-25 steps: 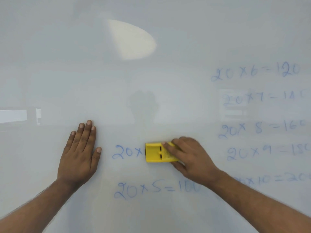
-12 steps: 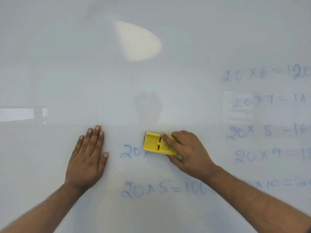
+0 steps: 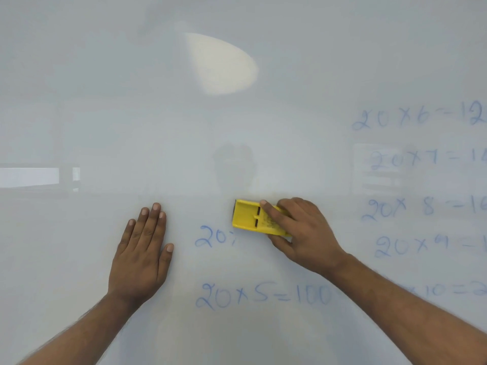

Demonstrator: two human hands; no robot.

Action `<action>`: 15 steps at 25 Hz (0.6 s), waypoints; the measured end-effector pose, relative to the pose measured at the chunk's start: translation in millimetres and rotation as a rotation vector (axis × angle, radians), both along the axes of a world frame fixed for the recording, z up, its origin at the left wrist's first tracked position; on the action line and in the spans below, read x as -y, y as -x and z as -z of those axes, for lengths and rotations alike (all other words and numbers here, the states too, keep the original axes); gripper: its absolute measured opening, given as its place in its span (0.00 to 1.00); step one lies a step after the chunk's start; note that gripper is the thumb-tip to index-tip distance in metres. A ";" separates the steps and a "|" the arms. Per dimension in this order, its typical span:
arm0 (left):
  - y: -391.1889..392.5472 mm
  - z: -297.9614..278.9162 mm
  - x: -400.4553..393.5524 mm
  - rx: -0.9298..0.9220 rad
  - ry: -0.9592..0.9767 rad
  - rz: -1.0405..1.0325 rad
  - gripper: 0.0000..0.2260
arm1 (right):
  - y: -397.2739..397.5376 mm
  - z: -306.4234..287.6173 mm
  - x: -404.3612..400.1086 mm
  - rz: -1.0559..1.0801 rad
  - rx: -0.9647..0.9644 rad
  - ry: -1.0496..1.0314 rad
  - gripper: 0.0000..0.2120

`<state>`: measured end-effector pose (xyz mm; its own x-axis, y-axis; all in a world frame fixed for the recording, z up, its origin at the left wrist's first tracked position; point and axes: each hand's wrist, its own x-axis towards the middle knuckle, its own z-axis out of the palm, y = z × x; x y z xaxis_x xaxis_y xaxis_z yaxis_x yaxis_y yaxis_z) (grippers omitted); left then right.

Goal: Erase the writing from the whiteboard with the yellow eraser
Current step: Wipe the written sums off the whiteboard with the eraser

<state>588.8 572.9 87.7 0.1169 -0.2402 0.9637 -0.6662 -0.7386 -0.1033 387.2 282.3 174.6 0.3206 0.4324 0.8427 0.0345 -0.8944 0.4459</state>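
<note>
The whiteboard (image 3: 237,122) fills the whole view. My right hand (image 3: 303,233) grips the yellow eraser (image 3: 249,217) and presses it flat on the board, just above and right of a leftover blue "20x" (image 3: 213,237). Below that stands the blue line "20x5=100" (image 3: 263,296). My left hand (image 3: 143,248) lies flat on the board to the left, fingers apart, holding nothing. More faint blue sums (image 3: 416,119) run down the right side, cut off by the frame edge.
A bright oval light reflection (image 3: 221,64) sits on the upper board. A pale window reflection (image 3: 29,177) shows at the left edge. The upper and left parts of the board carry no writing.
The eraser has moved up off the "20x" line and tilted slightly; the part of that line right of "20x" is wiped away. My left hand stays flat on the board.
</note>
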 end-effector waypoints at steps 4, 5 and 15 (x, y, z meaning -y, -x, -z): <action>0.0 1.6 -1.3 0.003 -0.006 -0.005 0.29 | -18.8 26.5 -28.1 -0.064 -0.069 0.015 0.27; 0.1 2.4 -2.3 0.003 -0.010 -0.003 0.29 | -18.9 37.9 -29.5 -0.069 -0.103 0.058 0.27; -0.8 11.0 -4.9 0.006 -0.007 -0.020 0.28 | -24.4 1.7 -34.4 -0.045 -0.004 -0.004 0.26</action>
<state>589.5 577.8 76.7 0.1155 -0.2445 0.9627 -0.6509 -0.7508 -0.1126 411.6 316.7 172.9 0.3045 0.4428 0.8433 0.0761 -0.8939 0.4419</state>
